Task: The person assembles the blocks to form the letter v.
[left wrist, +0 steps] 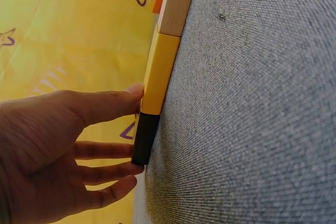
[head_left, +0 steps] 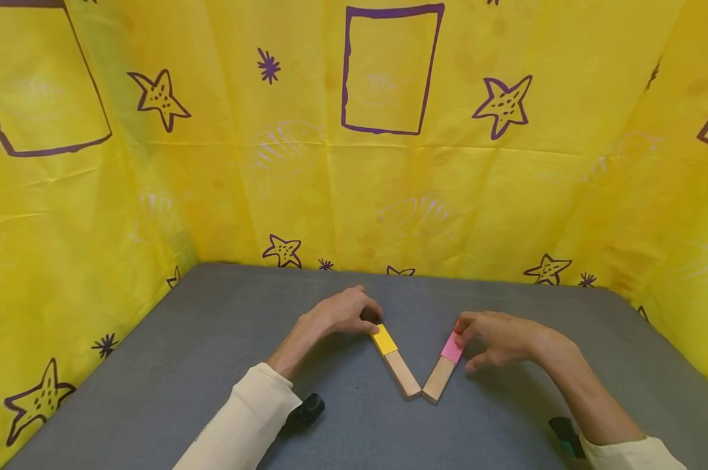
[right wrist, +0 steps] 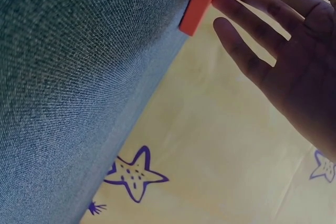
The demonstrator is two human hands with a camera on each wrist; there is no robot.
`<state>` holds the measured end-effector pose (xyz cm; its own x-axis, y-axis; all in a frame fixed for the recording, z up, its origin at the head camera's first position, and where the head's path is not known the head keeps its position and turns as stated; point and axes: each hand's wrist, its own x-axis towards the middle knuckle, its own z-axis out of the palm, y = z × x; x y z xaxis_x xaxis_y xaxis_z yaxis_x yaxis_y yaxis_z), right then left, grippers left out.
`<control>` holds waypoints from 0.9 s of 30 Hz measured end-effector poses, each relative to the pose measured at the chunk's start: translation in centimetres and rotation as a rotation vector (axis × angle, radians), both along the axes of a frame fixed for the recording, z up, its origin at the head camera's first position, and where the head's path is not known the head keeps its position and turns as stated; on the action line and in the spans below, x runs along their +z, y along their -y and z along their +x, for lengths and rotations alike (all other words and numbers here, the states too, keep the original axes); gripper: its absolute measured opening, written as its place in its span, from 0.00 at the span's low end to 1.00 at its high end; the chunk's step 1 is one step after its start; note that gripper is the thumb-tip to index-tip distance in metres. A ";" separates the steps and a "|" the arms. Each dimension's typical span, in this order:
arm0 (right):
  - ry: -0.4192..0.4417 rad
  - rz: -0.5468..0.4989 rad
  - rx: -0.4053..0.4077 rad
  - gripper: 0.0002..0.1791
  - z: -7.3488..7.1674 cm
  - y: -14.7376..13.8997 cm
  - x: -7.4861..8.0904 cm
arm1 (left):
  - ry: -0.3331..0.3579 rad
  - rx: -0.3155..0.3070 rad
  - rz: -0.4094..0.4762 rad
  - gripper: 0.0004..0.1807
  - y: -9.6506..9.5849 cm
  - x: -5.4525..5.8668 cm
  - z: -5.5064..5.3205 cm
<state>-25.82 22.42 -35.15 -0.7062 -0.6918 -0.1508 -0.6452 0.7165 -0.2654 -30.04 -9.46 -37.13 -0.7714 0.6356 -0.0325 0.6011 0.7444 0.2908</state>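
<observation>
Two slim bars of end-to-end blocks lie flat in a V on the grey tabletop. The left one joins a plain wooden block (head_left: 403,375), a yellow block (head_left: 385,340) and a black block (left wrist: 146,139). My left hand (head_left: 343,312) curves about its far end, thumb by the yellow block and fingers at the black one. In the right bar, a plain wooden block (head_left: 439,378) meets a pink block (head_left: 451,349) and an orange-red block (right wrist: 198,6). Fingertips of my right hand (head_left: 503,336) touch the pink and orange-red blocks; its thumb stands apart from them.
Grey cloth covers the table (head_left: 213,365). Yellow curtains (head_left: 307,176) printed with purple starfish hang behind it and along both sides. A dark wrist camera (head_left: 310,408) shows under the left cuff, and another dark device (head_left: 565,436) under the right wrist.
</observation>
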 end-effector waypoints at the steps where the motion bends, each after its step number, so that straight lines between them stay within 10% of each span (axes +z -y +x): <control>1: 0.001 -0.001 0.001 0.17 0.0 0.0 0.0 | -0.001 -0.002 0.001 0.17 0.0 0.0 0.0; 27: -0.069 -0.021 0.054 0.15 -0.2 0.0 -0.4 | 0.033 0.057 -0.007 0.16 -0.3 -0.2 0.1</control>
<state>-25.99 22.44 -35.53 -0.6757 -0.7319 -0.0881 -0.7004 0.6746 -0.2333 -29.94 -9.20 -37.29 -0.8047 0.5903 -0.0628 0.5478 0.7792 0.3046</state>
